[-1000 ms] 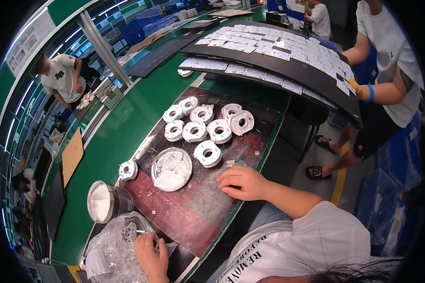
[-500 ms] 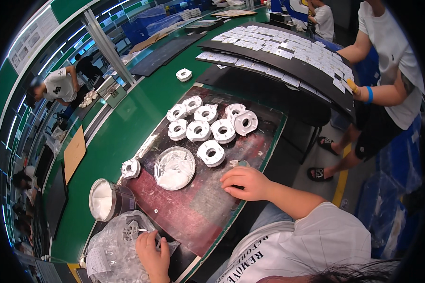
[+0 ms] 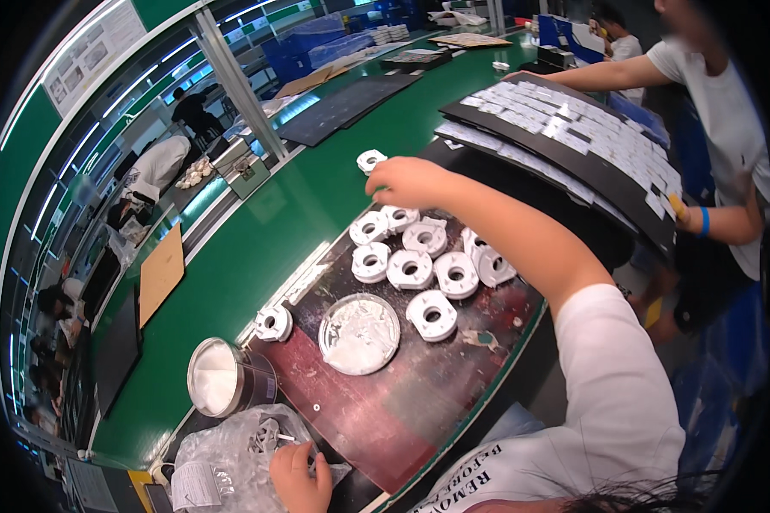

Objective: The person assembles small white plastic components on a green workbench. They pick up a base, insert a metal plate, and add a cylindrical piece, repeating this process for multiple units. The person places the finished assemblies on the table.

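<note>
1 ring (image 3: 370, 161) lies on the tabletop (image 3: 231, 291), beyond the mat's (image 3: 376, 436) far corner. I can't tell whether my right hand's (image 3: 405, 183) fingers grip; best lift my forearm clear of the clustered rings (image 3: 411, 281). My left hand's (image 3: 301, 480) thumb and fingers sit apart at the bag (image 3: 218, 466).

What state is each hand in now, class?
Left hand: at the clear bag; grip cannot be told.
Right hand: beside a white ring; grip cannot be told.
</note>
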Motion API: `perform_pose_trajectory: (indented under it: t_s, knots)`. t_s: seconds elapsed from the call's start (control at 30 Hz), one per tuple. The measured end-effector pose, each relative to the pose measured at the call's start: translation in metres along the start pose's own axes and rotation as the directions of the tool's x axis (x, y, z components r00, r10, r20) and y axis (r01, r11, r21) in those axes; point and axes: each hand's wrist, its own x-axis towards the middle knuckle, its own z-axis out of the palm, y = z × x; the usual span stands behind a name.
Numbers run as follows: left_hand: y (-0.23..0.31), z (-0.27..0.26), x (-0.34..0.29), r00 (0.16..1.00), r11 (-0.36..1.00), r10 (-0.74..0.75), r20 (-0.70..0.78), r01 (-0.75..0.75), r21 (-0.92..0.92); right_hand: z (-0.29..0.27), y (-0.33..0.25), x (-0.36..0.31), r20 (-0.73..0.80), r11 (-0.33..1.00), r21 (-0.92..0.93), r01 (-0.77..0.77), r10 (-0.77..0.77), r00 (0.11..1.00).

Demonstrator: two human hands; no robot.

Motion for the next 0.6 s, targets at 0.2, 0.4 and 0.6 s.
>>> perform_pose_trajectory:
  t_s: [0.2, 0.4, 0.6]
  knots:
    - [-0.089, 0.059, -0.043, 0.938, 0.925, 0.343, -0.057, -0.327, 0.194, 0.05, 0.089, 0.082, 0.2, 0.925, -0.258, -0.278, 0.332, 0.922]
    - [-0.014, 0.007, 0.011, 0.998, 0.999, -0.041, 0.054, 0.042, -0.001, 0.111, 0.142, 0.126, 0.385, 0.957, -0.262, -0.122, 0.219, 0.897]
    - [0.001, -0.001, 0.019, 0.993, 0.997, -0.072, 0.093, 0.072, 0.002, 0.082, 0.106, 0.113, 0.383, 0.967, -0.143, -0.211, 0.251, 0.889]
